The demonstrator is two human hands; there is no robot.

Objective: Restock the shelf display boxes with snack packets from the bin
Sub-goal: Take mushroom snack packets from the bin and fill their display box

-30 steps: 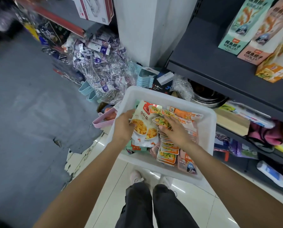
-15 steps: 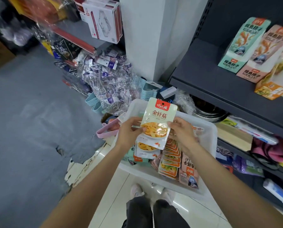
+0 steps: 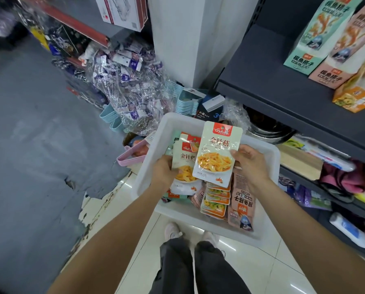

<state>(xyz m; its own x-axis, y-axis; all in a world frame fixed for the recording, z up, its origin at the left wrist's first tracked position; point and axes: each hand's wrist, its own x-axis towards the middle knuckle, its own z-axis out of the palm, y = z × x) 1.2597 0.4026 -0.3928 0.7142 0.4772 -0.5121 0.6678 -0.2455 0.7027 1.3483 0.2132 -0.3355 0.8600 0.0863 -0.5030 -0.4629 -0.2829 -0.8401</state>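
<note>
A white plastic bin (image 3: 268,153) sits below me, filled with snack packets. My right hand (image 3: 249,164) grips a white packet with a red top label and a picture of yellow strips (image 3: 216,153), held upright above the bin. My left hand (image 3: 163,172) holds a second packet of the same kind (image 3: 184,166) just behind and to the left of it. A stack of small orange packets (image 3: 215,200) and pink packets (image 3: 242,206) lie in the bin. Display boxes stand on the dark shelf at the upper right: a green one (image 3: 310,37), a pink one (image 3: 342,54), an orange one (image 3: 355,98).
The dark shelf edge (image 3: 283,102) juts out right of the bin; lower shelves hold mixed goods. A heap of cellophane-wrapped items (image 3: 124,81) and a pink basket (image 3: 133,155) lie on the floor to the left. A white pillar (image 3: 188,39) stands behind. My feet (image 3: 190,232) are under the bin.
The single lifted stack has split: my right hand has raised one packet up and right, while my left hand keeps another packet lower at the left. The view has tilted up slightly.
</note>
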